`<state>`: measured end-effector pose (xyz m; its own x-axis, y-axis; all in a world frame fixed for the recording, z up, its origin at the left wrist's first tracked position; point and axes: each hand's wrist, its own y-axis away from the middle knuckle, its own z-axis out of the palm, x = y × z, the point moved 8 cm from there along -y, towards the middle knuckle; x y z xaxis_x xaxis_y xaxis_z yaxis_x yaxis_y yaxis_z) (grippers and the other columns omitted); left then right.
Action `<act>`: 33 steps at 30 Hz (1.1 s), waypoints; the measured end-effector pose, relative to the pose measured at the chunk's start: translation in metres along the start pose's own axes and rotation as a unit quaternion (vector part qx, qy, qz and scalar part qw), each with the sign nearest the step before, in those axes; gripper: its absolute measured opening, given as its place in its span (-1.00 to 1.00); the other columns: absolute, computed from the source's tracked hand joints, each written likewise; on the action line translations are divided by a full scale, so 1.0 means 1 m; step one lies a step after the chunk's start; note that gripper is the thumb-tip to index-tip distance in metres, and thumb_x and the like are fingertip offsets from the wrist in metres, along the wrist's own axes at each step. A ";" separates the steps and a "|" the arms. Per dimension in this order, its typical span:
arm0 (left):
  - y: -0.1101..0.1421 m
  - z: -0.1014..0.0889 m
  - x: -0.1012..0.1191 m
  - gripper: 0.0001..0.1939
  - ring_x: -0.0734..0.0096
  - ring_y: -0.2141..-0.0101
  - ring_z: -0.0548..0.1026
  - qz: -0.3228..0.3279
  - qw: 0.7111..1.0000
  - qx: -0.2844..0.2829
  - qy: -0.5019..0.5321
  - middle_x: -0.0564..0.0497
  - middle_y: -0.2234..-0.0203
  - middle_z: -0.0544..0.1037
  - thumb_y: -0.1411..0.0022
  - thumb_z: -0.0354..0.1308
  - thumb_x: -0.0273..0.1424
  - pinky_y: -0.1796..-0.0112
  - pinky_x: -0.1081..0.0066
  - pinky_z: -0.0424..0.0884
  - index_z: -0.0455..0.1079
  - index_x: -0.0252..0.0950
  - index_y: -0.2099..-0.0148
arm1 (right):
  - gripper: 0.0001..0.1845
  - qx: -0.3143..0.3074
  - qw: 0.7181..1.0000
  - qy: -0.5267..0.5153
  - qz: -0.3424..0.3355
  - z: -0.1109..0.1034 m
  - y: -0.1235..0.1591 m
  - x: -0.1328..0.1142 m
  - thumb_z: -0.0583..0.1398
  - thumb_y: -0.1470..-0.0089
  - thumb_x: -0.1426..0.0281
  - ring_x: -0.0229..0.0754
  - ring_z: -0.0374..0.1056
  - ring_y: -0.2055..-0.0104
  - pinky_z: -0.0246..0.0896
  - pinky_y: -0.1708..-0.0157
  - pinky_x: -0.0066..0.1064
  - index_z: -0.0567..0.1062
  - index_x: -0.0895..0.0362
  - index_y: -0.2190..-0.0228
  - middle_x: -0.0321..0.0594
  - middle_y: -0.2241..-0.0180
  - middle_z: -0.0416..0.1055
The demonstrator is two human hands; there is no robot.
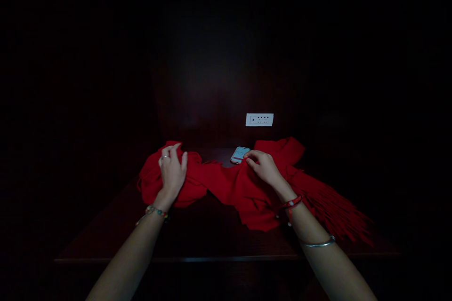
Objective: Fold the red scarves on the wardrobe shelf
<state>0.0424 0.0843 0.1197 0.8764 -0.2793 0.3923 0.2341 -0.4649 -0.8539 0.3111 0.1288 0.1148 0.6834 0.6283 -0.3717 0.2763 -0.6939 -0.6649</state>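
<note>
A red scarf [221, 181] with a long fringe [334, 204] lies crumpled across a dark tabletop. On its bunched left part rests my left hand [173, 168], palm down, thumb and fingers apart. My right hand [262, 165] is closed in a pinch at the scarf's upper edge, right of the middle; the cloth between the fingertips is partly hidden. Just beyond that pinch lies a phone [239, 155] with its screen lit. From the right end of the scarf the fringe spreads toward the table's front right.
A white socket panel [259, 120] is set in the dark back wall above the table. The table's front edge [212, 259] runs below both forearms. Both sides of the view are too dark to make out.
</note>
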 end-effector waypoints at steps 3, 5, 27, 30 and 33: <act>0.021 0.030 0.059 -0.59 0.20 -0.04 0.16 0.133 0.979 -0.135 0.078 -0.16 -0.03 0.21 -0.14 0.01 -0.31 -0.03 0.17 0.04 0.15 -0.28 -0.04 | -0.87 -0.039 0.996 -0.077 -0.008 0.009 -0.001 -0.018 0.09 0.02 0.45 -0.25 0.32 0.40 0.16 0.39 -0.47 0.45 0.17 0.42 -0.23 0.43 0.45; 0.035 0.055 0.087 -0.54 0.21 -0.06 0.15 0.164 0.943 -0.246 0.153 -0.13 -0.04 0.22 -0.10 0.06 -0.28 -0.03 0.19 0.06 0.15 -0.26 -0.05 | -0.86 -0.057 0.994 -0.093 -0.021 0.009 -0.002 -0.029 0.11 0.02 0.43 -0.26 0.32 0.42 0.15 0.41 -0.48 0.47 0.17 0.43 -0.23 0.44 0.45; -0.013 0.076 0.005 -0.80 0.50 0.51 0.31 -0.107 0.945 -0.098 0.294 0.13 0.61 0.33 -0.03 0.03 -0.28 0.44 0.53 0.20 0.28 -0.32 0.49 | -0.51 -0.079 0.990 0.117 -0.013 0.043 0.017 -0.026 0.10 0.01 0.40 -0.07 0.22 0.09 0.12 0.10 -0.25 0.23 0.22 0.00 0.00 0.11 0.28; -0.010 0.072 0.017 -0.80 0.49 0.51 0.33 -0.072 0.965 -0.108 0.230 0.12 0.60 0.36 -0.06 0.02 -0.28 0.42 0.53 0.20 0.29 -0.31 0.48 | -0.50 -0.078 0.984 0.156 -0.047 0.048 0.026 -0.038 0.12 0.01 0.27 -0.03 0.18 0.07 0.11 0.11 -0.22 0.26 0.19 0.03 -0.01 0.12 0.27; -0.006 0.068 0.031 -0.80 0.49 0.50 0.34 -0.048 0.973 -0.111 0.194 0.12 0.59 0.38 -0.08 0.01 -0.28 0.42 0.53 0.20 0.30 -0.30 0.47 | -0.69 -0.125 0.968 0.212 -0.039 0.060 0.034 -0.035 0.11 0.00 0.29 -0.02 0.21 0.13 0.11 0.17 -0.24 0.39 0.16 0.20 -0.03 0.20 0.30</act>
<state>0.0967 0.1351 0.1138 0.6195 -0.5022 0.6033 0.1720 -0.6631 -0.7285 0.2558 0.1041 0.0668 0.8554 0.5179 0.0081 0.4569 -0.7471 -0.4828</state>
